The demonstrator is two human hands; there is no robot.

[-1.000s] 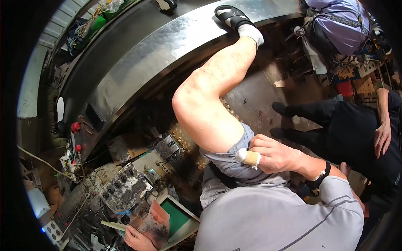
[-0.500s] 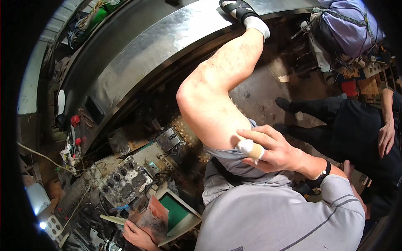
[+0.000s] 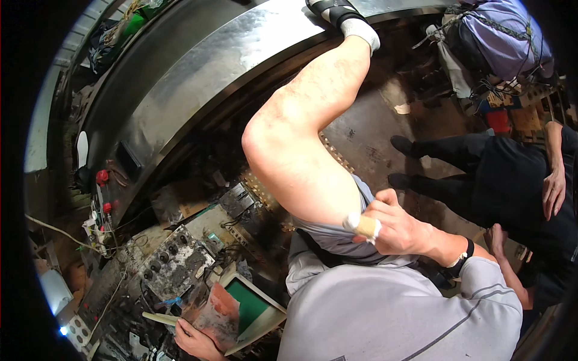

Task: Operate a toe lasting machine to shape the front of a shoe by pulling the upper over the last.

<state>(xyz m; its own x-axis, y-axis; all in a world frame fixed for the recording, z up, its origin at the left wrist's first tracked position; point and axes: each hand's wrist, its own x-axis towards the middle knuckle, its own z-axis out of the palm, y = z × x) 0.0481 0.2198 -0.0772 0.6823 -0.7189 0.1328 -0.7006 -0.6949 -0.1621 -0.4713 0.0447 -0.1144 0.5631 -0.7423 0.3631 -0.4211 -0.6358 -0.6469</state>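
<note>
At the hem of my grey shorts (image 3: 337, 236), my right hand (image 3: 394, 228) lies against my raised thigh with its fingers curled. One of its fingers carries a tan bandage with white gauze (image 3: 366, 227), and a black band (image 3: 462, 256) circles the wrist. Whatever its palm may hold is hidden. At lower left, my left hand (image 3: 197, 343) has its fingers bent at the edge of a stained reddish sheet (image 3: 220, 310). A pale flat stick (image 3: 159, 317) meets its fingertips; which of these it grips is unclear. Beside it leans a pale-framed green panel (image 3: 253, 307).
My sandalled foot (image 3: 334, 12) rests on a long metal surface (image 3: 198, 72). A grimy control box with knobs (image 3: 174, 265) stands among tools and cables at left. A co-worker in dark clothes (image 3: 512, 180) is at right, one hand (image 3: 554, 192) hanging. A tied lilac bundle (image 3: 506, 42) sits beyond.
My right hand's extended fingers have curled up and pulled back from the thigh skin toward the shorts hem. My leg has shifted slightly left in view. The left hand looks unchanged.
</note>
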